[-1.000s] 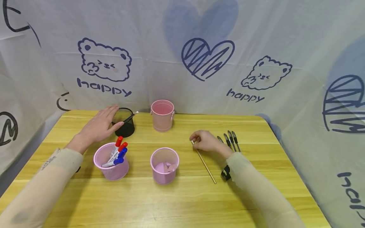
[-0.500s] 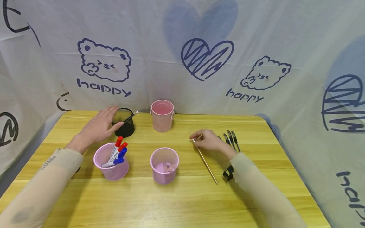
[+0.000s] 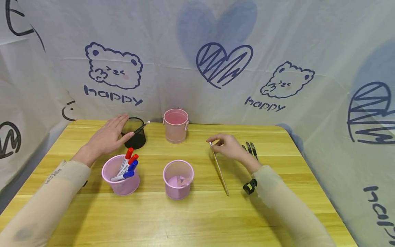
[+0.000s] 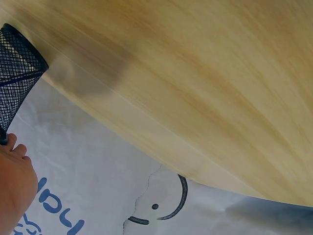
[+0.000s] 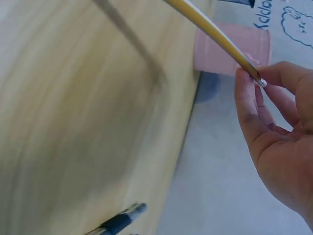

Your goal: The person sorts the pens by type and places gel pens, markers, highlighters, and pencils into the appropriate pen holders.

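My right hand (image 3: 229, 147) pinches a slim gold pencil (image 3: 219, 171) by its white-tipped upper end, between thumb and fingertips. The pencil (image 5: 210, 27) slants down toward the near side, its lower end close over the table. At the back left, my left hand (image 3: 108, 137) rests at the rim of a black mesh pen holder (image 3: 137, 140), fingers and thumb extended. The left wrist view catches only part of this hand (image 4: 14, 181) beside the mesh holder (image 4: 19, 73). A dark pencil (image 3: 142, 127) with a white end leans out of that holder.
A pink bucket (image 3: 176, 132) stands at the back. Nearer, one lilac cup (image 3: 123, 187) has red and blue markers (image 3: 131, 166), and another lilac cup (image 3: 178, 192) contains small pink pieces (image 3: 183, 181). Several black pens (image 3: 253, 149) lie right of my right hand. A printed cloth (image 3: 172, 79) hangs behind.
My right hand has risen slightly and shifted right, lifting the pencil's white-tipped end; its lower end has swung left. My left hand has stayed in place.
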The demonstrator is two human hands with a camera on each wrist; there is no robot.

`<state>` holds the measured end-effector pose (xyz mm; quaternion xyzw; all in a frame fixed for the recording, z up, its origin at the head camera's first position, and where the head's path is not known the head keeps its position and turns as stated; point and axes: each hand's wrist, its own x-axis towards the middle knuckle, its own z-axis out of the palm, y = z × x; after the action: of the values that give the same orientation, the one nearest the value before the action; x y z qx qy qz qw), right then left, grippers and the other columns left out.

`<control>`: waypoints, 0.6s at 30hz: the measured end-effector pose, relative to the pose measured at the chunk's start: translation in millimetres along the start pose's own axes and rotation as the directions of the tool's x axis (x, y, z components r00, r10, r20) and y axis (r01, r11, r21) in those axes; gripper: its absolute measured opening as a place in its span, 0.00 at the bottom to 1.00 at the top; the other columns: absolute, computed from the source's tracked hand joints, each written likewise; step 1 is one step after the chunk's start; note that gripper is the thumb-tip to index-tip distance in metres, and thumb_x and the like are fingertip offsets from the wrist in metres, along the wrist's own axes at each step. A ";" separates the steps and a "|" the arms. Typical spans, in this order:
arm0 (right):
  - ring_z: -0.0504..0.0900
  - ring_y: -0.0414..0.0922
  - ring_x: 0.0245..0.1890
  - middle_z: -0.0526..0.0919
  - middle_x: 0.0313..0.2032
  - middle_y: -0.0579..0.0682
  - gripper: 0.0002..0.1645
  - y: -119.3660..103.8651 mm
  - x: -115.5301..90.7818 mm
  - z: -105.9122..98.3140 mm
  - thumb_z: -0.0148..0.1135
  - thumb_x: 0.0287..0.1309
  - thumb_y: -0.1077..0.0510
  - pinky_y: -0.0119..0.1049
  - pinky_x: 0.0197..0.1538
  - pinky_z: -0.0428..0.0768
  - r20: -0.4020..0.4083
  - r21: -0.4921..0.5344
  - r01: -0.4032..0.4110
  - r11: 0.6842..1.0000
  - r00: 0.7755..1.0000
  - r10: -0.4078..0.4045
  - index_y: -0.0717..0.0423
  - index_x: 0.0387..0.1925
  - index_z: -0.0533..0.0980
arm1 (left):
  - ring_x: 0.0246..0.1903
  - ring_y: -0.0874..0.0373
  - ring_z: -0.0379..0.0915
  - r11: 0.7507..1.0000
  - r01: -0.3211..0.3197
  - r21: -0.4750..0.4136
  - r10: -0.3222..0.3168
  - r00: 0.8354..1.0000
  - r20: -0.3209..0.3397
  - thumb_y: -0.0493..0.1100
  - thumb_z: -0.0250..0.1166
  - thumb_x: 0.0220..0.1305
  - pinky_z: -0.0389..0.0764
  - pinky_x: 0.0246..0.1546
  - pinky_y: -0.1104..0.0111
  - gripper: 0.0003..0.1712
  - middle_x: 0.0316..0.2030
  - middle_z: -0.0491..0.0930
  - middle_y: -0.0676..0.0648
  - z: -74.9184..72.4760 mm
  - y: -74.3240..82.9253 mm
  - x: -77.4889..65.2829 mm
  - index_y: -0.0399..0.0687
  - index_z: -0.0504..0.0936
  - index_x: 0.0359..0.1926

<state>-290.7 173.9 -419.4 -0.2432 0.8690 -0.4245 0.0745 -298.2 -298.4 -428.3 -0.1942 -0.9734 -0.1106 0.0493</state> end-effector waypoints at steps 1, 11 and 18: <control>0.90 0.49 0.37 0.85 0.55 0.66 0.19 -2.3 0.1 -0.7 0.63 0.67 0.67 0.53 0.44 0.89 -0.015 0.006 0.009 1.000 1.000 -0.009 0.65 0.57 0.82 | 0.79 0.32 0.42 1.000 0.002 -0.001 -0.002 1.000 0.002 0.66 0.48 0.79 0.46 0.79 0.41 0.50 0.81 0.48 0.31 -0.1 0.3 0.0 0.33 0.49 0.81; 0.89 0.51 0.42 0.88 0.50 0.56 0.16 -35.9 6.2 -1.5 0.67 0.68 0.65 0.41 0.42 0.89 -0.153 0.031 0.113 0.993 0.982 -0.107 0.59 0.55 0.83 | 0.79 0.32 0.42 1.000 0.001 0.003 -0.001 1.000 -0.001 0.67 0.47 0.79 0.46 0.79 0.41 0.51 0.81 0.47 0.31 2.3 -3.8 0.0 0.33 0.48 0.81; 0.87 0.51 0.46 0.88 0.50 0.57 0.15 -58.6 13.1 1.7 0.66 0.68 0.66 0.38 0.50 0.88 -0.226 0.075 0.191 0.979 0.959 -0.170 0.60 0.55 0.83 | 0.79 0.33 0.42 1.000 -0.003 0.012 0.003 1.000 0.007 0.68 0.47 0.79 0.45 0.79 0.41 0.50 0.81 0.47 0.32 1.1 -3.5 0.0 0.33 0.49 0.81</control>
<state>-280.5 135.7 -374.1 -0.2696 0.8245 -0.4951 -0.0489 -299.6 -301.3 -430.1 -0.1958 -0.9740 -0.1040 0.0471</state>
